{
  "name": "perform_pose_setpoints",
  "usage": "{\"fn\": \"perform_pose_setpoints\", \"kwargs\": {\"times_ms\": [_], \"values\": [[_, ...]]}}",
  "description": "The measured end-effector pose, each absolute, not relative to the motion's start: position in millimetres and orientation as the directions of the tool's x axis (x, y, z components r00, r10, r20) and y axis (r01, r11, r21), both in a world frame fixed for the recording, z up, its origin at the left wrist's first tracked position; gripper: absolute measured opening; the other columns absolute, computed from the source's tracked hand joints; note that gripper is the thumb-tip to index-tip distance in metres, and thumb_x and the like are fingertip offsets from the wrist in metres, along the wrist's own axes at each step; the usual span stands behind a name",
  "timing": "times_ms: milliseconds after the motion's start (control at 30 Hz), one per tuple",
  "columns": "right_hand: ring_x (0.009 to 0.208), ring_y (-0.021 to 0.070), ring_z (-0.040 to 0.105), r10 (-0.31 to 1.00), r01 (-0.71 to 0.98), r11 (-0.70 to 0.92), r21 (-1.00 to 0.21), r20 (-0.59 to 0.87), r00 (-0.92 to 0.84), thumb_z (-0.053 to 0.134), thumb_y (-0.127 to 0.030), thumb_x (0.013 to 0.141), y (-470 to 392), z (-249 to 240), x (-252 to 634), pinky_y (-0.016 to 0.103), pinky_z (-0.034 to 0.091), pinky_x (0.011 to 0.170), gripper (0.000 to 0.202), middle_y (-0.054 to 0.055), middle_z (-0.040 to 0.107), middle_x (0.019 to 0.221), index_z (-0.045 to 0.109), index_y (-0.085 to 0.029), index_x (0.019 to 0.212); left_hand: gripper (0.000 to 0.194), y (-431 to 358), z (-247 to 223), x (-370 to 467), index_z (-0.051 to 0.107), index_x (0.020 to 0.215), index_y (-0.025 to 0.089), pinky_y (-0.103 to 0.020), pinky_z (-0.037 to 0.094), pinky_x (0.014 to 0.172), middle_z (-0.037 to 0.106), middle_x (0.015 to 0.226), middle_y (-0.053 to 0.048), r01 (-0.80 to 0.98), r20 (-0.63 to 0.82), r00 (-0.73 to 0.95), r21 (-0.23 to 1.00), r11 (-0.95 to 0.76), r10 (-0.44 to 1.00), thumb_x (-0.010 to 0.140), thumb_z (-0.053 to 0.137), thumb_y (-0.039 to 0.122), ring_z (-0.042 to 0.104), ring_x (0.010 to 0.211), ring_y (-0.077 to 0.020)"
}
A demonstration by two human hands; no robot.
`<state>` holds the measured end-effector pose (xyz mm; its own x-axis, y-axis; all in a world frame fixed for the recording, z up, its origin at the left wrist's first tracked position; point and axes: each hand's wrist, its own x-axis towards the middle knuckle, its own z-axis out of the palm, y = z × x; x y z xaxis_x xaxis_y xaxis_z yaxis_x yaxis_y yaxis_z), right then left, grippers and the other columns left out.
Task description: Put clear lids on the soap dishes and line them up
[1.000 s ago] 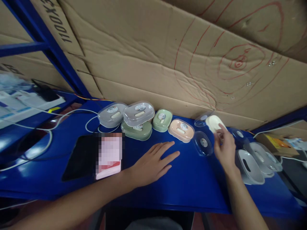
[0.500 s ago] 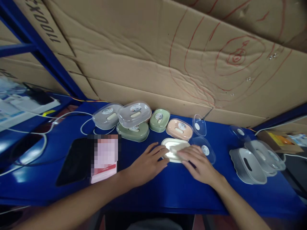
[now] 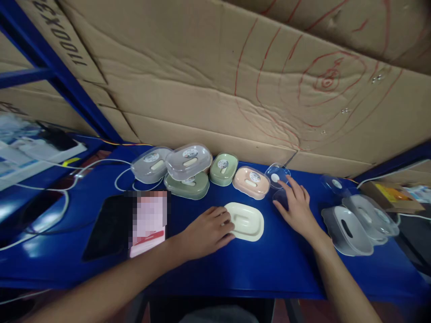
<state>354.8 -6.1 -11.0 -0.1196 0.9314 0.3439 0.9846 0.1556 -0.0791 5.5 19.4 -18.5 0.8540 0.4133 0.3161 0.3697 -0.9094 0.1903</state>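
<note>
A cream, rounded oblong dish or lid (image 3: 251,222) with a raised middle lies flat on the blue table. My left hand (image 3: 213,231) has its curled fingers on the left end of this cream piece. Farther right, my right hand (image 3: 298,206) is open, fingers spread over two clear plastic lids. One clear lid (image 3: 273,169) with a round white sticker is at its fingertips, tilted up. The other clear lid (image 3: 280,196) is mostly covered by the hand. Whether the right fingers touch either lid, I cannot tell.
Behind stand lidded boxes: a peach box (image 3: 251,183), green boxes (image 3: 224,169) and grey boxes (image 3: 188,161). At right are an open grey box (image 3: 350,231) and more clear lids (image 3: 368,217). A black tablet (image 3: 107,229) and white cables (image 3: 63,211) lie left. Cardboard (image 3: 168,89) walls the back.
My right hand has left the cream piece and moved right and up to the clear lids. The cream piece has shifted slightly toward me, my left hand still at its left end.
</note>
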Motion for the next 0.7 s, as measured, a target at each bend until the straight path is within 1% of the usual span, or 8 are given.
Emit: {"fn": "perform_pose_setpoints", "kwargs": {"times_ms": [33,100,200,300,367,500,633,700], "values": [[0.158,0.035,0.038,0.922,0.98,0.171,-0.099,0.368,-0.123,0.046,-0.047,0.109,-2,-15,353,0.064,0.028,0.126,0.06,0.017,0.037,0.172,0.038,-0.023,0.163,0.014,19,-19,5,0.065,0.099,0.021,-0.038,0.049,0.092,0.069,0.104,-0.005,0.367,0.322,0.855,0.18,-0.912,0.408,0.105,0.067,0.033,0.064,0.106,-0.0242],[0.152,0.0349,0.047,0.923,0.967,0.18,-0.179,0.372,-0.103,0.047,-0.048,0.108,6,-23,350,0.065,0.029,0.126,0.059,0.017,0.052,0.163,0.043,-0.023,0.161,0.014,17,-19,6,0.065,0.099,0.02,-0.038,0.048,0.09,0.069,0.104,-0.005,0.361,0.333,0.857,0.156,-0.92,0.393,0.105,0.066,0.032,0.063,0.105,-0.0236],[0.128,0.037,0.065,0.923,0.912,0.16,-0.377,0.384,-0.004,0.055,-0.053,0.104,13,-30,353,0.064,0.04,0.117,0.044,0.014,0.075,0.13,0.07,-0.024,0.134,0.014,14,-17,6,0.064,0.098,0.02,-0.037,0.047,0.089,0.069,0.102,-0.004,0.34,0.349,0.865,0.119,-0.933,0.36,0.107,0.062,0.031,0.063,0.1,-0.0216],[0.112,0.0351,0.07,0.891,0.856,0.152,-0.495,0.443,0.097,0.055,-0.056,0.103,16,-25,360,0.059,0.05,0.107,0.038,0.014,0.078,0.113,0.076,-0.024,0.108,0.014,13,-17,6,0.064,0.098,0.02,-0.037,0.047,0.089,0.068,0.101,-0.003,0.329,0.369,0.864,0.098,-0.939,0.341,0.107,0.062,0.03,0.063,0.097,-0.0207],[0.109,0.0325,0.071,0.864,0.821,0.155,-0.549,0.478,0.157,0.055,-0.058,0.103,15,-19,363,0.055,0.054,0.104,0.039,0.013,0.076,0.114,0.074,-0.024,0.108,0.013,13,-17,6,0.064,0.098,0.02,-0.038,0.046,0.088,0.068,0.105,-0.004,0.329,0.382,0.86,0.088,-0.94,0.337,0.106,0.064,0.03,0.063,0.098,-0.0212],[0.1,0.0252,0.076,0.835,0.697,0.197,-0.689,0.491,0.249,0.047,-0.059,0.107,16,-11,362,0.047,0.062,0.091,0.038,0.009,0.076,0.108,0.061,-0.026,0.121,0.013,14,-19,5,0.064,0.096,0.019,-0.039,0.046,0.092,0.069,0.115,-0.006,0.328,0.418,0.848,0.066,-0.942,0.325,0.104,0.066,0.03,0.064,0.106,-0.0237],[0.094,0.0244,0.078,0.85,0.457,0.178,-0.871,0.37,0.375,0.056,-0.064,0.101,20,-12,362,0.044,0.065,0.081,0.043,0.003,0.072,0.097,0.056,-0.028,0.124,0.012,13,-20,5,0.064,0.097,0.019,-0.039,0.047,0.095,0.07,0.116,-0.007,0.337,0.415,0.844,0.08,-0.938,0.339,0.103,0.066,0.029,0.064,0.11,-0.0246],[0.093,0.0256,0.078,0.838,0.402,0.114,-0.908,0.305,0.452,0.058,-0.069,0.097,23,-15,369,0.044,0.064,0.081,0.052,0.003,0.072,0.094,0.054,-0.027,0.128,0.011,13,-21,5,0.064,0.097,0.019,-0.039,0.047,0.095,0.07,0.116,-0.007,0.339,0.399,0.849,0.09,-0.937,0.346,0.102,0.066,0.028,0.065,0.109,-0.0243]]}}
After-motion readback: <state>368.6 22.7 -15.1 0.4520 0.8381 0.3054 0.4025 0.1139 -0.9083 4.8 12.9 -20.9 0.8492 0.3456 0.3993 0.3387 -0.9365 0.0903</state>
